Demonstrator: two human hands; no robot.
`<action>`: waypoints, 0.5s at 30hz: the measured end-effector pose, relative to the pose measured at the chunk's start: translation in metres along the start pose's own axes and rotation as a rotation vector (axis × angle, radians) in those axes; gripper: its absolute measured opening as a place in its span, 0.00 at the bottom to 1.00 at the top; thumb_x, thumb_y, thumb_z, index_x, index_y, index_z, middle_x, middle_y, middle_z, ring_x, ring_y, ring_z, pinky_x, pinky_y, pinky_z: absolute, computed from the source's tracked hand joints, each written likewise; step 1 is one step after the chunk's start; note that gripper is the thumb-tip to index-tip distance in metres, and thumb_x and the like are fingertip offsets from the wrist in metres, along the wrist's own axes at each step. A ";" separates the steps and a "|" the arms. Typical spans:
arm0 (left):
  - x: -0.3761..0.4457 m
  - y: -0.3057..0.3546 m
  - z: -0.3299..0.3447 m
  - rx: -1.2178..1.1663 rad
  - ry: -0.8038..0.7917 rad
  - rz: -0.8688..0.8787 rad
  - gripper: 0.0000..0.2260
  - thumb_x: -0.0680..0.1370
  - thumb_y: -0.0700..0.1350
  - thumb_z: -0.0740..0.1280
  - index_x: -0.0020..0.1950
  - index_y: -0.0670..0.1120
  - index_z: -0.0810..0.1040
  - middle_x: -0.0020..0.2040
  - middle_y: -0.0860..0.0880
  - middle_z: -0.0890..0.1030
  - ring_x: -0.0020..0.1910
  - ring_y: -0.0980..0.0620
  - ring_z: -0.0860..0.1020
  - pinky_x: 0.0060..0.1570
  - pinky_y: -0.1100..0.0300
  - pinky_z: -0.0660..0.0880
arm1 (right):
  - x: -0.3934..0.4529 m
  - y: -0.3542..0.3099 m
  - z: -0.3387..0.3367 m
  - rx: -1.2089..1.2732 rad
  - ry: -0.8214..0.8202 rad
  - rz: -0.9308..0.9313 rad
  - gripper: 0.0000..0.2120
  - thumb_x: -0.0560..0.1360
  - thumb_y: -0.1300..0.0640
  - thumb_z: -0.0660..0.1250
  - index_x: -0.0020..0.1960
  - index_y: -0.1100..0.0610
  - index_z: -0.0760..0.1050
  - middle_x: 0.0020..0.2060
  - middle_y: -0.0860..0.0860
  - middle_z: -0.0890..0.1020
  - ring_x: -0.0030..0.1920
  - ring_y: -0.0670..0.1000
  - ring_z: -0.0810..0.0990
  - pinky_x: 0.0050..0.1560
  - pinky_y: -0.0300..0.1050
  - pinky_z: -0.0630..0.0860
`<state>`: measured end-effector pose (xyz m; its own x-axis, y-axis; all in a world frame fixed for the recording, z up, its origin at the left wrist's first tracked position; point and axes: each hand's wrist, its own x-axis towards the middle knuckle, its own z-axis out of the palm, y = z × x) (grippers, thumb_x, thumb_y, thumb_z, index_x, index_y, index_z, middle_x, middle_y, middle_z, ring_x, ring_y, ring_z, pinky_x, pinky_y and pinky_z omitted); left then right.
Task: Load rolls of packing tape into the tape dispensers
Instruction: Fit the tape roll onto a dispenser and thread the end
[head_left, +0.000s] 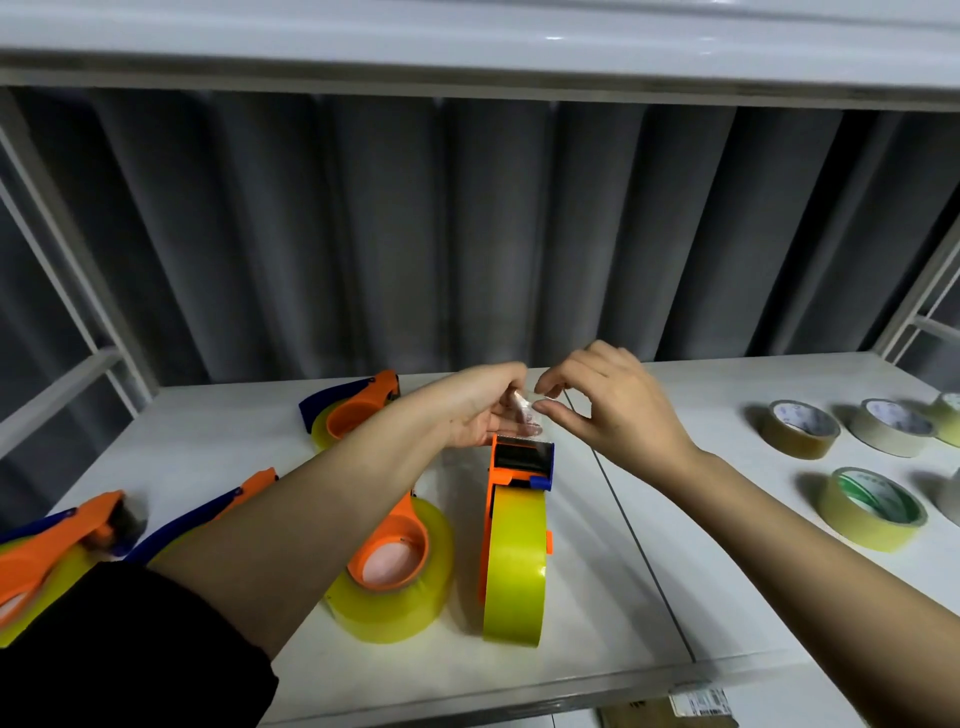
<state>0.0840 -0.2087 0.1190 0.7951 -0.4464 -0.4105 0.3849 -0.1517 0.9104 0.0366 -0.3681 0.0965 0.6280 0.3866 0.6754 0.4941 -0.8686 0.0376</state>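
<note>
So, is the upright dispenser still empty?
No: the upright dispenser already carries a yellow roll, standing on the shelf.

Five orange dispensers (518, 499) holding rolls stand before me; five loose tape rolls (872, 508) lie at the bench's (649, 519) right edge.
</note>
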 end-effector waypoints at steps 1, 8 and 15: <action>0.000 0.001 0.000 0.008 -0.001 -0.001 0.05 0.75 0.40 0.58 0.44 0.40 0.72 0.38 0.43 0.78 0.37 0.48 0.82 0.33 0.64 0.79 | -0.001 -0.002 0.001 0.054 0.002 0.046 0.09 0.75 0.48 0.66 0.45 0.53 0.79 0.38 0.46 0.80 0.42 0.49 0.76 0.40 0.42 0.71; -0.003 0.001 -0.005 0.077 0.012 0.027 0.08 0.76 0.42 0.58 0.37 0.44 0.69 0.40 0.43 0.81 0.38 0.47 0.83 0.38 0.62 0.79 | 0.004 -0.013 0.000 0.621 -0.145 0.485 0.04 0.75 0.58 0.69 0.43 0.51 0.79 0.38 0.43 0.82 0.41 0.40 0.79 0.40 0.30 0.71; -0.002 -0.001 -0.001 0.213 0.086 0.096 0.08 0.77 0.42 0.59 0.38 0.45 0.68 0.40 0.43 0.81 0.41 0.47 0.82 0.50 0.59 0.77 | 0.009 -0.011 -0.008 0.962 -0.327 0.702 0.03 0.77 0.58 0.67 0.45 0.53 0.78 0.37 0.46 0.82 0.38 0.40 0.77 0.37 0.29 0.72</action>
<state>0.0825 -0.2063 0.1190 0.8638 -0.3926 -0.3157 0.2049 -0.2988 0.9321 0.0320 -0.3575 0.1079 0.9880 0.1084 0.1100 0.1441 -0.3910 -0.9090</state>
